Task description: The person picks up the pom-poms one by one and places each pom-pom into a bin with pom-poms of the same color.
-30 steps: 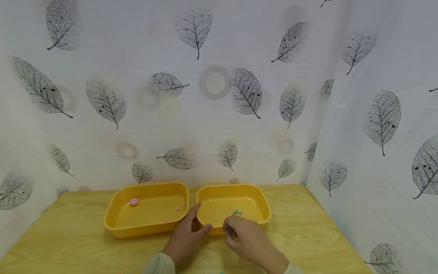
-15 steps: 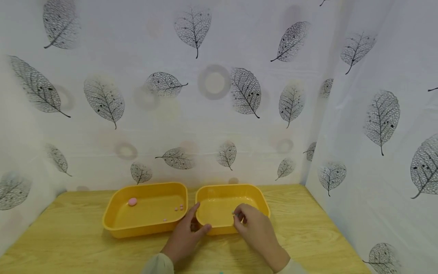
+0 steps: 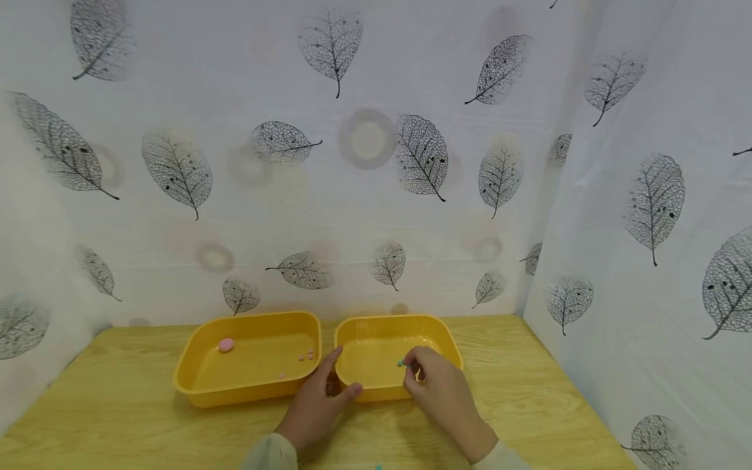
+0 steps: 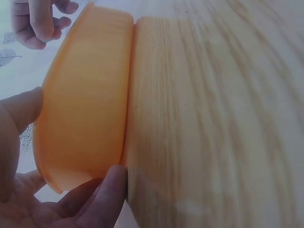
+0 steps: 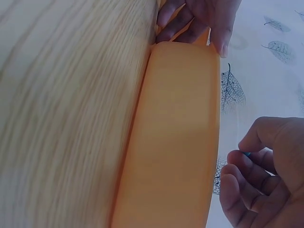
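Observation:
My left hand (image 3: pixel 317 405) holds the near left corner of the right yellow plastic tray (image 3: pixel 382 393). Its thumb lies at the front rim and its fingers are against the left side. Over the tray's right half, my right hand (image 3: pixel 443 395) pinches a tiny teal bead (image 5: pixel 247 153) between thumb and index finger. Beside those fingertips another teal bead (image 3: pixel 401 363) shows over the tray floor; the hand hides the area behind it.
To the left stands a larger yellow tray (image 3: pixel 247 395) with a pink oval piece (image 3: pixel 226 344) and several small pink beads (image 3: pixel 310 354). At the front edge of view, a teal piece (image 3: pixel 378 467) lies on the wooden table (image 3: pixel 529 405). A leaf-print curtain (image 3: pixel 352 215) hangs behind.
My right hand has moved from the tray's front rim up and right, over its inside, covering beads that showed there earlier. My left hand keeps its place on the corner.

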Motion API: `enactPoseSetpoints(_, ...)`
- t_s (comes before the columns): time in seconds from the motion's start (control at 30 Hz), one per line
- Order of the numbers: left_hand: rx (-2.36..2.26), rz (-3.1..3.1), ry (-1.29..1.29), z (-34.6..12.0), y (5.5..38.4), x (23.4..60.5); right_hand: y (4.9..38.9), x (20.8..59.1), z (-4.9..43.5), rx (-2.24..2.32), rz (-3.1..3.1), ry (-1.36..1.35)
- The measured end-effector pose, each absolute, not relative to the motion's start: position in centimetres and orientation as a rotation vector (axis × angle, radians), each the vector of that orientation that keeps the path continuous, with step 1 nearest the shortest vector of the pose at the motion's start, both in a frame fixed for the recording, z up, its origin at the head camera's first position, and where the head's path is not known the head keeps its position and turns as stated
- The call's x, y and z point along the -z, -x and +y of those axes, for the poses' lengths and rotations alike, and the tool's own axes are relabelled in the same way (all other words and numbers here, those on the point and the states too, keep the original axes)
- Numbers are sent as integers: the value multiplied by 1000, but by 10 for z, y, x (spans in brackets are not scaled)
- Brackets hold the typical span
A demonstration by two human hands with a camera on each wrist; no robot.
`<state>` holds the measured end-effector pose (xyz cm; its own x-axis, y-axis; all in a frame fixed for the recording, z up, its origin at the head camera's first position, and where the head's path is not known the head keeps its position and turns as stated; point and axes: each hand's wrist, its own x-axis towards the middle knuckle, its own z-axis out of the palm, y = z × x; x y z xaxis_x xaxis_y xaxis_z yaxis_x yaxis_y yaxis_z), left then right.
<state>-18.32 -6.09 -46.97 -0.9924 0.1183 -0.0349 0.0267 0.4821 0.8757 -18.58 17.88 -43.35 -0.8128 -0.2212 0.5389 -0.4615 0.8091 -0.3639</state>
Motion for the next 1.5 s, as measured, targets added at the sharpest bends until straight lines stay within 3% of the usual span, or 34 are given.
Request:
enactPoseSetpoints(1.2, -1547, 2606, -131, -65, 187, 475, 197, 437, 185, -671, -2558, -524)
enactPoseSetpoints(1.5, -1525, 2622, -135, -63, 188, 473, 213, 419, 188, -628, -2579, -519)
